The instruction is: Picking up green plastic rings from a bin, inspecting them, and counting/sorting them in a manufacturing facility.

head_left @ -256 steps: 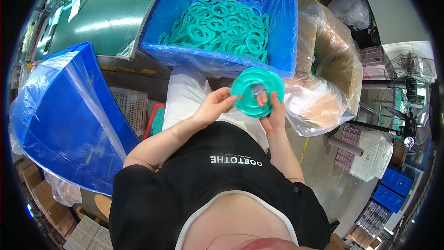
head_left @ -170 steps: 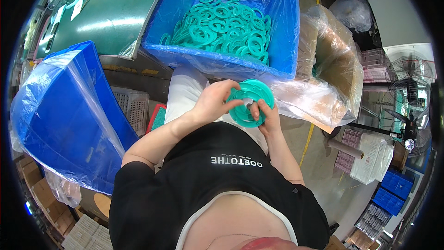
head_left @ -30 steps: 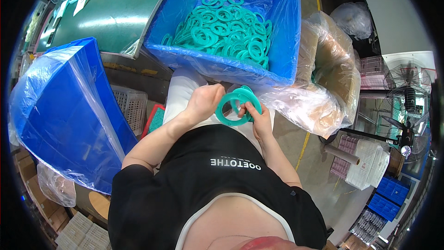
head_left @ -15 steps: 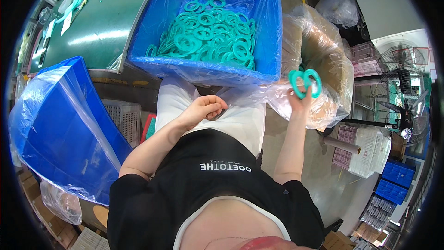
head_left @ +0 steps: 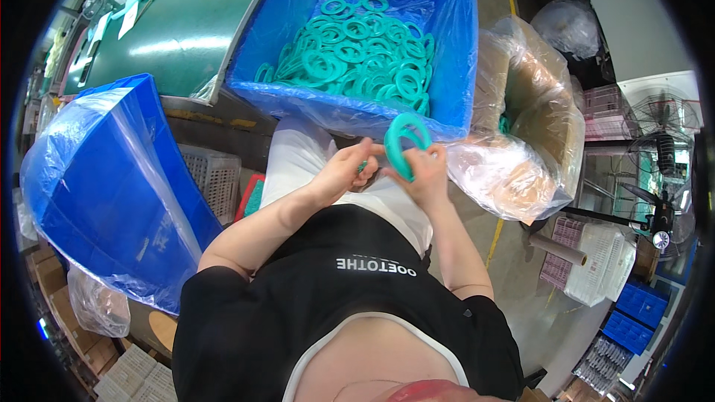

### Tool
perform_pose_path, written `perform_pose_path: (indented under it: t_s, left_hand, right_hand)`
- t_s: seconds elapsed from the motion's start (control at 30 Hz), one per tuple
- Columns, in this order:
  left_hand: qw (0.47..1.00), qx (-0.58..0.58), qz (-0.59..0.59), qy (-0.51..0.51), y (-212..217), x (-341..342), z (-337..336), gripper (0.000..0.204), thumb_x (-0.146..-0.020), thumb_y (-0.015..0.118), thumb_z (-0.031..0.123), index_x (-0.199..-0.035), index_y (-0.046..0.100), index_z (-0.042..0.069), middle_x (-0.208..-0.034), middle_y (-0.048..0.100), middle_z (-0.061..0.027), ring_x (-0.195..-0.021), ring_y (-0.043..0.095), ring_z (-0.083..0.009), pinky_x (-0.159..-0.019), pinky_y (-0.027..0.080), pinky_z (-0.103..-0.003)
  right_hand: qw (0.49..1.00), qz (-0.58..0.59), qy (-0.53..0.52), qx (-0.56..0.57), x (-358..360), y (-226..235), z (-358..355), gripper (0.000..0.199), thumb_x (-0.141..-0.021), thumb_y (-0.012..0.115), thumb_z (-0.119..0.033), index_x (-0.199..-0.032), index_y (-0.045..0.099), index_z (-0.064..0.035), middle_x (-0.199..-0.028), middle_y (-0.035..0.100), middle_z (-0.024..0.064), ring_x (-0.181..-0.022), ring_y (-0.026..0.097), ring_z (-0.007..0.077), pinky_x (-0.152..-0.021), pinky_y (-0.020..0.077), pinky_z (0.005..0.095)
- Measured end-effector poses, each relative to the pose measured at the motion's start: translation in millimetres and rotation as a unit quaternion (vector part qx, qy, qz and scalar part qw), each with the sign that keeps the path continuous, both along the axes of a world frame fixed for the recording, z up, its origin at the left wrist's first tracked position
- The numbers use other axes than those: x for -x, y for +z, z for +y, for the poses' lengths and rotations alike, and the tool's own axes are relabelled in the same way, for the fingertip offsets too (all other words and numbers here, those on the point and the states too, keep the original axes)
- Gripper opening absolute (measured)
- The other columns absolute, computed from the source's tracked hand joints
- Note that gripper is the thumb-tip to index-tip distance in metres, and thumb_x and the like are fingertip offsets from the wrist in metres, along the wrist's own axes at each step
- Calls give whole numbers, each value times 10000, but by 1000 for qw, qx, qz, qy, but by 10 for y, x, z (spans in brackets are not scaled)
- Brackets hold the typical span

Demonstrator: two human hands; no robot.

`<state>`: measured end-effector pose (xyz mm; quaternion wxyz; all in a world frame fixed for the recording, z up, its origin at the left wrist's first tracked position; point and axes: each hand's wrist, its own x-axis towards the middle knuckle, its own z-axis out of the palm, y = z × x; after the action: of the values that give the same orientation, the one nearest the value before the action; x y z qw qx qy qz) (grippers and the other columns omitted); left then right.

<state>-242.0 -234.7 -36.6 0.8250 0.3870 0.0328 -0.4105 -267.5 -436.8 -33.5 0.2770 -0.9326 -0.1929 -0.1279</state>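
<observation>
Upright in my right hand [head_left: 426, 175] is a teal plastic ring [head_left: 395, 156], gripped between thumb and fingers. A second ring may overlap it; I cannot tell. My left hand [head_left: 348, 171] is close beside it over my lap, its fingers curled together and nearly meeting the fingertips of my right hand. A small dark or greenish bit shows at the left fingers, too small to name. In front of me a heap of similar teal rings [head_left: 350, 52] fills part of a blue bin [head_left: 456, 52] lined with clear plastic.
To the right stands a carton [head_left: 555, 123] with a clear plastic liner, with some teal inside. A tilted blue bin [head_left: 104, 186] is on my left, a grey crate [head_left: 212, 179] beside it. Beyond lies a green-topped table [head_left: 194, 15]. A fan [head_left: 659, 201] stands far right.
My right hand has come leftward from beside the lined carton to my lap, carrying teal ring work. The left hand has shifted slightly, its fingers still curled. The whole view has turned a little.
</observation>
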Motion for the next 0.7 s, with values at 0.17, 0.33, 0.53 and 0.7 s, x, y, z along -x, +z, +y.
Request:
perform_pose_path:
  t_s: [0.17,0.33,0.53,0.7]
  left_hand:
    - [989,-130,-51,-48,-80,-24,17,261,-987,449,291,-1018,543,50,-675,357,56,-604,348,-36,-518,270,-195]
    - [999,-5,-41,-24,-90,73,-11,226,-969,482,295,-971,483,69,-651,340,65,-546,282,-24,-471,217,-192]
    - [995,-81,-38,-35,-77,18,202,170,-974,442,214,-999,529,70,-650,352,71,-573,317,-25,-513,271,-187]
    - [992,-87,-93,23,-91,62,287,190,-966,443,192,-1060,542,59,-641,357,67,-575,330,-26,-531,269,-181]
  right_hand:
    - [995,77,48,-41,140,-103,237,454,-716,739,-427,-894,552,-53,-723,527,58,-741,472,275,-787,333,410]
    - [987,29,51,-148,247,-363,290,437,-841,609,-472,-907,485,-58,-807,541,84,-730,522,220,-808,361,373]
    - [853,95,-100,-504,164,-239,175,233,-986,442,-291,-916,438,-68,-765,486,19,-675,439,101,-621,369,249]
    - [759,103,-201,-610,76,-113,95,175,-952,526,-212,-942,541,-38,-706,497,-10,-644,436,67,-585,345,214]
